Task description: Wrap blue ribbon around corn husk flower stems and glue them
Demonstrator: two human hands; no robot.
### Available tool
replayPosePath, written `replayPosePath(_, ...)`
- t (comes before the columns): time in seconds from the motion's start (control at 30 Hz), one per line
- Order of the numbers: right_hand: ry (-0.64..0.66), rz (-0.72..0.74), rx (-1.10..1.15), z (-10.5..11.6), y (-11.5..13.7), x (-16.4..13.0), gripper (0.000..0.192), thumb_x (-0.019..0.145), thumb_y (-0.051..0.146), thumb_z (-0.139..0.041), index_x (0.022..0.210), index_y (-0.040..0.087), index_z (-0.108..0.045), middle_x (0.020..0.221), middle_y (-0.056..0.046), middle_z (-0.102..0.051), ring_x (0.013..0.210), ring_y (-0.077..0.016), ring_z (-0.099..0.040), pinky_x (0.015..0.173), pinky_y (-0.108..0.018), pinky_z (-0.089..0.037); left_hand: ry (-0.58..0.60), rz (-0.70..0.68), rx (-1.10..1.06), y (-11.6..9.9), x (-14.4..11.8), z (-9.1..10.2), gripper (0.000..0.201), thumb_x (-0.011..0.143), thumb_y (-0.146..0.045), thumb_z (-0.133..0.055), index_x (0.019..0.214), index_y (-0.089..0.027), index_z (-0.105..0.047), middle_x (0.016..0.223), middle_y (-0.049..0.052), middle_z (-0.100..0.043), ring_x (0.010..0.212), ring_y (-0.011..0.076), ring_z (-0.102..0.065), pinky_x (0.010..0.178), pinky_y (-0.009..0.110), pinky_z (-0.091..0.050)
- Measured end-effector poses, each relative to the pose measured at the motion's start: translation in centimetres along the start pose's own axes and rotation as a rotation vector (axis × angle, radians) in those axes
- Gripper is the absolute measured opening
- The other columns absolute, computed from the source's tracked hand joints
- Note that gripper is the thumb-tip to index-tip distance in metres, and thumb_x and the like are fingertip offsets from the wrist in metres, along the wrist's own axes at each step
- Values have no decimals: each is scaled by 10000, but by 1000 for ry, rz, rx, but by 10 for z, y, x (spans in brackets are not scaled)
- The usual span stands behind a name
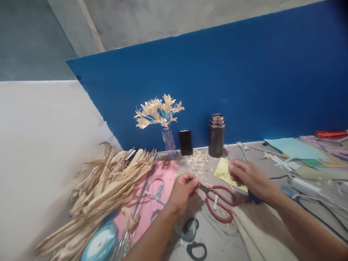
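Observation:
My left hand point(185, 190) is held over the middle of the table, thumb and fingertips pinched together; whatever is between them is too small to make out. My right hand point(248, 175) hovers by a crumpled yellow paper point(223, 169), its fingers curled closed, their contents hidden. Between the two hands lie red-handled scissors point(221, 187), slightly apart at the handles, with the blade tips near my left fingers. Below my left wrist are dark grey-handled scissors point(196, 244). Pale scraps point(198, 159) are strewn beyond my left hand.
Dried husks point(116, 181) pile up at left, beside pink paper point(170, 174) and a blue ribbon roll point(99, 243). Pale flowers point(159, 110) stand in a clear vase point(169, 141), near a phone point(186, 142) and a dark flask point(216, 139). Coloured sheets point(296, 148) and cables lie right.

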State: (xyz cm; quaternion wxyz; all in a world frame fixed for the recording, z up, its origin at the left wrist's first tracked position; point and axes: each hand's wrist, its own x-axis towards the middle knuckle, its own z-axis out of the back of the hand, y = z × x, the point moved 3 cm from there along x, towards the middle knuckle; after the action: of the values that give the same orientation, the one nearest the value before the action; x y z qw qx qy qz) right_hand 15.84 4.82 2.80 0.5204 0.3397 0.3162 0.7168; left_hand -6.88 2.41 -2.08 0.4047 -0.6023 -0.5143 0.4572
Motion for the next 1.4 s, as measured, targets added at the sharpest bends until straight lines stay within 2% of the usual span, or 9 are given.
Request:
replayPosePath(0.1, -60, -31, -217, 35, -25, -19, 432, 966, 445, -319, 649, 239, -528, 558, -9, -588, 547, -179, -553, 578, -301, -394, -18, 2, -9, -3, 1, 5, 377, 591, -413, -841, 720, -167, -585, 644, -34, -573, 515, 63, -491, 498, 189, -343)
replayPosePath(0.2, -60, -94, -487, 54, -60, -40, 284, 922, 407, -416, 952, 233, -639, 757, -52, -700, 662, -230, -635, 623, -329, -408, 4, 5, 4, -5, 0, 5, 365, 605, -413, -829, 709, -171, -576, 637, -39, -566, 514, 61, -481, 502, 190, -354)
replayPosePath(0.37, 72, -86, -838, 45, -91, -63, 204, 800, 400, -640, 838, 205, -686, 902, -136, -727, 876, -334, -657, 721, -378, -423, 38, 9, 14, -5, -4, -7, 354, 603, -412, -825, 692, -171, -582, 624, -32, -569, 501, 65, -473, 486, 199, -346)
replayPosePath(0.53, 35, -171, -873, 34, -86, -66, 467, 840, 357, -610, 1254, 142, -609, 1057, -200, -730, 962, -377, -666, 749, -397, -437, 109, 38, 32, -4, -6, -21, 332, 609, -386, -826, 677, -170, -583, 595, -28, -564, 480, 69, -454, 480, 212, -338)
replayPosePath(0.77, 133, -171, -724, 34, -91, -64, 173, 862, 326, -532, 912, 197, -636, 954, -132, -735, 855, -303, -670, 673, -331, -371, 137, 22, 313, 0, 6, -32, 274, 661, -403, -730, 684, -184, -568, 617, -10, -585, 532, 99, -494, 502, 220, -340)
replayPosePath(0.97, 97, -163, -729, 31, -92, -66, 143, 846, 297, -517, 903, 200, -605, 878, -130, -736, 752, -289, -662, 605, -313, -299, 117, -54, 575, -7, 54, -41, 182, 718, -260, -709, 638, -176, -568, 553, -45, -538, 498, 79, -416, 491, 210, -300)
replayPosePath(1.1, 98, -170, -740, 31, -92, -65, 151, 845, 297, -505, 905, 199, -602, 846, -121, -738, 736, -288, -670, 595, -303, -286, 160, -75, 719, -10, 105, -71, 195, 814, -237, -692, 674, -154, -585, 715, 13, -671, 554, 91, -489, 519, 215, -384)
replayPosePath(1.27, 109, -163, -730, 30, -87, -63, 174, 836, 273, -491, 913, 181, -617, 859, -138, -747, 772, -304, -685, 619, -310, -316, 288, -65, 880, 6, 147, -122, 303, 938, -354, -609, 1165, -154, -622, 1136, 80, -654, 939, 202, -654, 805, 397, -565)
replayPosePath(1.4, 51, -204, -618, 33, -91, -66, 219, 835, 270, -485, 963, 181, -639, 934, -137, -755, 793, -296, -688, 659, -322, -385, 356, -13, 978, 25, 160, -139, 351, 936, -351, -611, 1236, -169, -600, 1246, 97, -618, 1041, 240, -636, 869, 441, -556)
